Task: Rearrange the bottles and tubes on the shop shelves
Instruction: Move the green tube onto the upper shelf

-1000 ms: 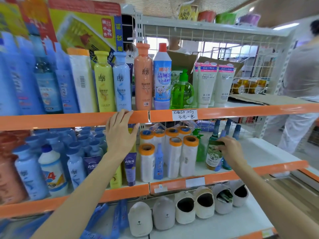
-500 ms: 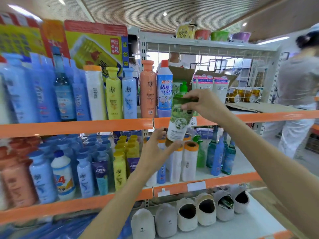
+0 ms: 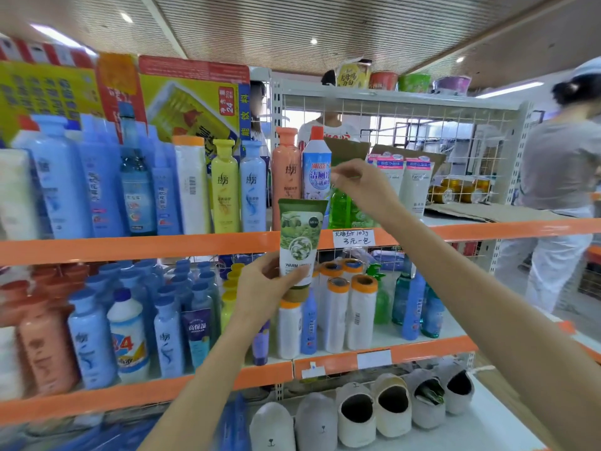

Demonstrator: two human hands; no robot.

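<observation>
The green tube (image 3: 300,239) has passed from the right hand (image 3: 364,187) to the left hand (image 3: 263,288), whose fingers now grip its lower end before the upper shelf (image 3: 136,247). The right fingers, loosely curled and empty, reach toward the green bottle (image 3: 341,206), probably clearing space.

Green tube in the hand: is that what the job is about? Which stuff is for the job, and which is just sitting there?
For the job:
green tube, gripped by the left hand
right hand, up by the green pump bottle
orange bottle

Just sitting there:
grey slippers
noodle cups
price label
</observation>
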